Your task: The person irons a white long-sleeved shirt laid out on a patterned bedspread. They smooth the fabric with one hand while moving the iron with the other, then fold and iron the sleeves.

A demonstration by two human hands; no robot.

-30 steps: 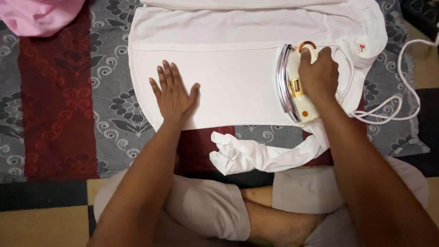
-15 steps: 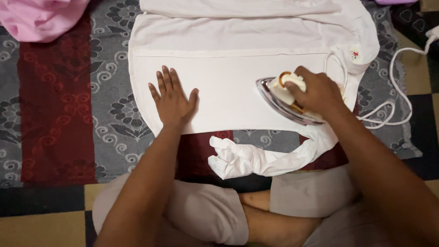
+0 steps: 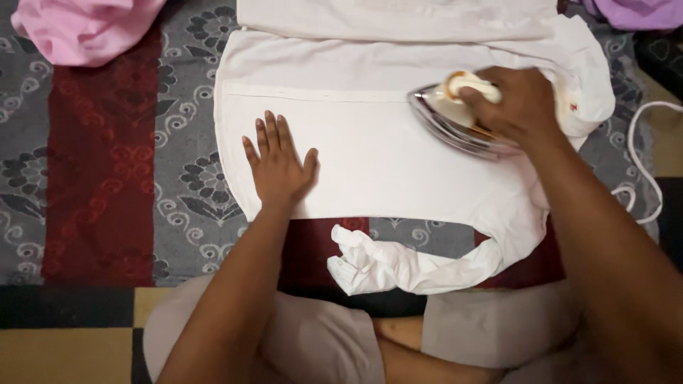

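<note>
Right hand fingers: the right hand (image 3: 523, 107) is closed around the cream handle of the iron (image 3: 455, 121); the fingers (image 3: 478, 99) wrap over the top of the grip.
Iron, position: directly under the right fingers, soleplate down on the white garment (image 3: 384, 156), on its right half.
Iron, long axis: runs left to right with a slight tilt; the pointed nose lies left of the right fingers, aimed toward the left hand.
Left hand fingers: the left hand (image 3: 279, 167) is open and flat, fingers (image 3: 270, 131) spread, palm pressing the cloth; it grips nothing.
Gap between hands: a bare stretch of smooth white cloth lies between the iron's nose and the left fingers; the two are well apart.
Nearer hand: the right hand is on the iron; the left is only on the cloth.
Beyond the right fingers: a white cord (image 3: 640, 163) loops to the right, off the garment.
Near edge: a crumpled sleeve (image 3: 398, 267) lies toward the body.
Support: patterned floor mat (image 3: 99, 163); pink cloth (image 3: 85, 28) beyond the left fingers.
</note>
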